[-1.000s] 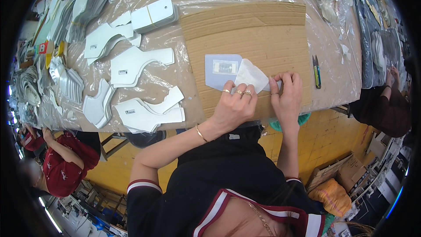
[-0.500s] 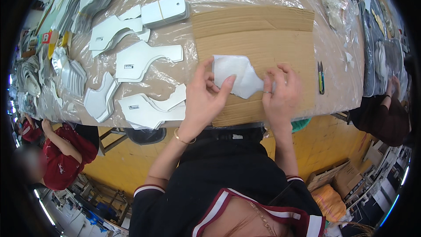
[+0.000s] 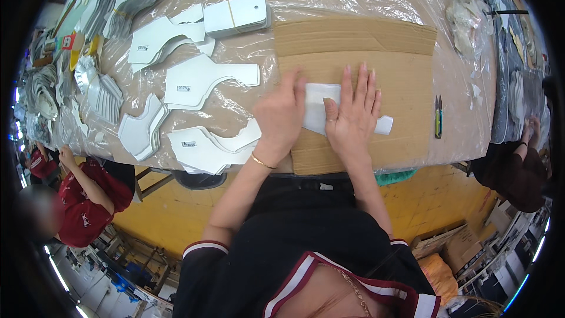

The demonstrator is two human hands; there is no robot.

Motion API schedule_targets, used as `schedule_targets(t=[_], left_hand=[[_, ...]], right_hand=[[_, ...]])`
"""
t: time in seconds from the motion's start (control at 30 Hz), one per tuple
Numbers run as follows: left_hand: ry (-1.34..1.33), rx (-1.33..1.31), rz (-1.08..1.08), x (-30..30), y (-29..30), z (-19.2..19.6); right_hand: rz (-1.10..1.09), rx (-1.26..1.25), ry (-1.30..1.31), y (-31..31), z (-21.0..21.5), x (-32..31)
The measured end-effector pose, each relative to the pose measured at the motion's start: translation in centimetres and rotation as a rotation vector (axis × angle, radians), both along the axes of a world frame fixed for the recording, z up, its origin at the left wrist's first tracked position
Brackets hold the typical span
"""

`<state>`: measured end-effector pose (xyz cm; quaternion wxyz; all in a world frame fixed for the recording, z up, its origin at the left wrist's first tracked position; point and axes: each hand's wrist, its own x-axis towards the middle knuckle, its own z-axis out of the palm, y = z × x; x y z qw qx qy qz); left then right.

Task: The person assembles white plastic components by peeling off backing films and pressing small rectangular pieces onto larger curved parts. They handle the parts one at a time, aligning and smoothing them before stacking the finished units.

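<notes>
A white shaped sheet piece (image 3: 316,119) lies on a flat cardboard sheet (image 3: 406,76). Over its middle and right part rests my right hand (image 3: 355,115), palm down with the fingers stretched out; a narrow end of the piece shows beyond it. My left hand (image 3: 279,115) is at the left edge of the piece, its fingers curled together and partly blurred. What those fingers hold, if anything, is hidden.
Several white cut pieces (image 3: 197,85) lie in small stacks on the left, beside a banded stack of white panels (image 3: 235,16). Cutting pens or snips (image 3: 438,118) lie right of the cardboard. Crumpled clear plastic (image 3: 465,23) is at the far right. A person in red (image 3: 88,206) sits at left.
My right hand has moved from pinching the narrow end to lying flat on the piece. My left hand's fingers have curled in at the left edge. The view has shifted slightly.
</notes>
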<state>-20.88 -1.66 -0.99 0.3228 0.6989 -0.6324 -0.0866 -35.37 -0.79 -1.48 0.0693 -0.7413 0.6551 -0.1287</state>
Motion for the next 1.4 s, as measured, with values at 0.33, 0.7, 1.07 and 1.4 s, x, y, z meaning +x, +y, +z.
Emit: schedule_targets(t=[0.33,0.7,1.07,1.4], left_hand=[[-0.216,-0.067,-0.399,-3.2,2.2,3.0],[-0.079,0.269,-0.576,-3.2,2.0,0.1],[-0.153,0.256,-0.211,0.8,1.1,0.8],[-0.114,0.192,-0.466,-2.7,2.4,-0.4]], right_hand=[[-0.183,-0.050,-1.099,0.4,1.5,-1.9],[0.010,0.057,-0.377,0.2,0.2,-2.5],[0.029,0.002,-0.295,0.3,0.3,-2.4],[-0.155,-0.197,-1.105,0.7,-0.1,-3.3]])
